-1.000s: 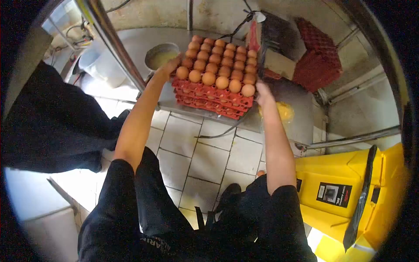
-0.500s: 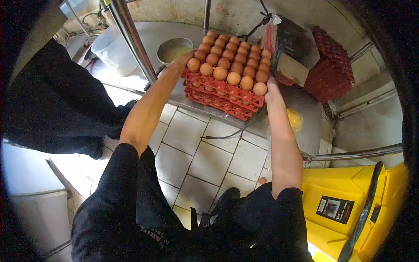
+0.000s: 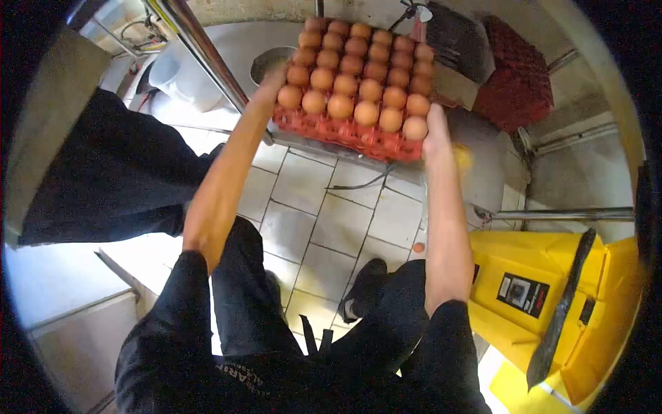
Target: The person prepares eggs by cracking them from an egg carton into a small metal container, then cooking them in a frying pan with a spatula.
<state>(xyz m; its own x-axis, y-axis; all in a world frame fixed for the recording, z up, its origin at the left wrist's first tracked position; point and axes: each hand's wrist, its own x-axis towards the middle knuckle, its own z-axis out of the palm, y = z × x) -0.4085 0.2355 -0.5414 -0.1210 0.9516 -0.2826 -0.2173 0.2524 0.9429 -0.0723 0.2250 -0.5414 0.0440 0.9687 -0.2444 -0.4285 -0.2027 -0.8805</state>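
A stack of red egg trays (image 3: 345, 132) is between my hands, its top tray filled with brown eggs (image 3: 352, 65). My left hand (image 3: 274, 81), blurred, is closed on the stack's left side, next to the metal bowl (image 3: 266, 67). On the opposite side, my right hand (image 3: 434, 131) grips the near right corner, its thumb beside the corner egg. Most of my fingers are hidden by the trays. The stack is over the front part of the metal table (image 3: 238, 43).
A clear plastic container (image 3: 183, 79) stands left behind a metal post (image 3: 200, 55). Empty red trays (image 3: 514, 76) are piled at the right. A yellow bin (image 3: 531, 297) is at the lower right. One small brown round thing (image 3: 418, 247) lies on the tiles. Another person's dark-clothed leg (image 3: 117, 165) is at left.
The egg trays look larger and tilted more toward me, and sit higher in view, with both hands still on their sides. The camera view has shifted a little too.
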